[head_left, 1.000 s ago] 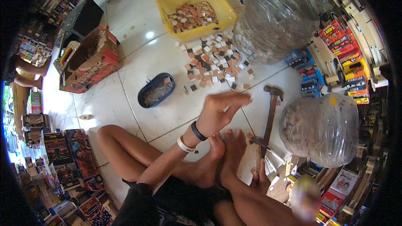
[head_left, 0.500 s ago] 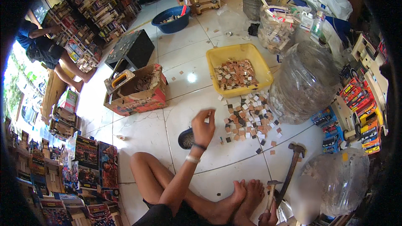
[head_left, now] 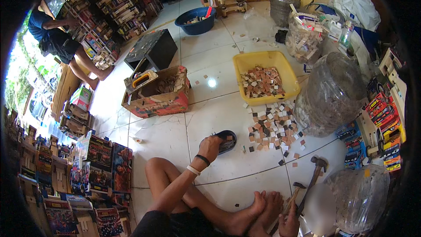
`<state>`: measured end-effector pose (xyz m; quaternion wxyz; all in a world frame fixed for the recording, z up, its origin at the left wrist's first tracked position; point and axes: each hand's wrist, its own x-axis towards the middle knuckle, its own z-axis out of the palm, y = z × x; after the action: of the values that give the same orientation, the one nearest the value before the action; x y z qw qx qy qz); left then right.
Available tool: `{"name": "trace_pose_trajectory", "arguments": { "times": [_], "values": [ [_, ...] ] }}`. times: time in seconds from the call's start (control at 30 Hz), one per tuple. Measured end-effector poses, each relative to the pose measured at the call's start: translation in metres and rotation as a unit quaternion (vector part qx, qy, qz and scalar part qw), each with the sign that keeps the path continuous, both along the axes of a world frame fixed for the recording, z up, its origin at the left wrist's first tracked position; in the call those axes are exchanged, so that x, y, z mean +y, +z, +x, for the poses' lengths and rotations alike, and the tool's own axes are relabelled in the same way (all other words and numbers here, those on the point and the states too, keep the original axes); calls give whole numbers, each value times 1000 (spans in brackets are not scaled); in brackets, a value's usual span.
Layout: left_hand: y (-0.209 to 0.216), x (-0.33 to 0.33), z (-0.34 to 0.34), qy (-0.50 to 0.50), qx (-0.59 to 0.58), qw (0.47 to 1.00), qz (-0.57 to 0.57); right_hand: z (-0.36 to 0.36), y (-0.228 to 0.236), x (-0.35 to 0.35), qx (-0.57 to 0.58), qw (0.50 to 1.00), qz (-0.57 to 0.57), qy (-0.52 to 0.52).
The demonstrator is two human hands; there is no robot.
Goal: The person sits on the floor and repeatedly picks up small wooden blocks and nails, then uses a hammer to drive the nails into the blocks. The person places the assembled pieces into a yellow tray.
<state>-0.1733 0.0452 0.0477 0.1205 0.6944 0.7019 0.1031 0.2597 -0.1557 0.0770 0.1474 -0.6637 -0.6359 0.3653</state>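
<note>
My left hand (head_left: 210, 146), with a dark band and a pale band at the wrist, reaches into a small dark oval dish (head_left: 227, 142). Its fingers are bent together over the contents, and what they pinch, if anything, is hidden. A small brown piece shows by the fingertips. Low on the right, my right hand (head_left: 289, 225) is closed round the wooden handle of a small hammer (head_left: 299, 185), held head up. Beside it lies a bigger hammer (head_left: 319, 162) with a dark handle. Many small square tiles (head_left: 274, 127) in brown, white and black are scattered right of the dish.
A yellow basin (head_left: 293, 88) holds more squares. Left of it stand an open cardboard box (head_left: 160, 106) and a black box (head_left: 164, 52). Large clear plastic bags (head_left: 329, 96) and wooden toy trucks (head_left: 381, 114) line the right side. Someone else (head_left: 61, 39) is at the far left.
My left hand has come down from above the floor into the oval dish. The small hammer in my right hand has tilted slightly. The whole view has shifted.
</note>
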Motion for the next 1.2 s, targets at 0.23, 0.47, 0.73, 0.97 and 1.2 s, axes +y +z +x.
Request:
{"name": "trace_pose_trajectory", "arguments": {
  "times": [0.23,0.47,0.73,0.97,1.2],
  "values": [
    [8,-7,-11,67,-55,994,68,-5,15,12,-93,995,-18,44],
    [16,-14,-18,102,-103,985,96,-9,49,46,-117,992,-37,20],
    [12,-20,-23,88,-118,980,137,-33,37,105,-60,990,121,35],
    [24,-23,-28,54,-155,970,178,-55,26,151,5,990,143,20],
    [48,-32,-21,22,-206,968,145,-59,24,161,36,995,88,1]
  ]
}}
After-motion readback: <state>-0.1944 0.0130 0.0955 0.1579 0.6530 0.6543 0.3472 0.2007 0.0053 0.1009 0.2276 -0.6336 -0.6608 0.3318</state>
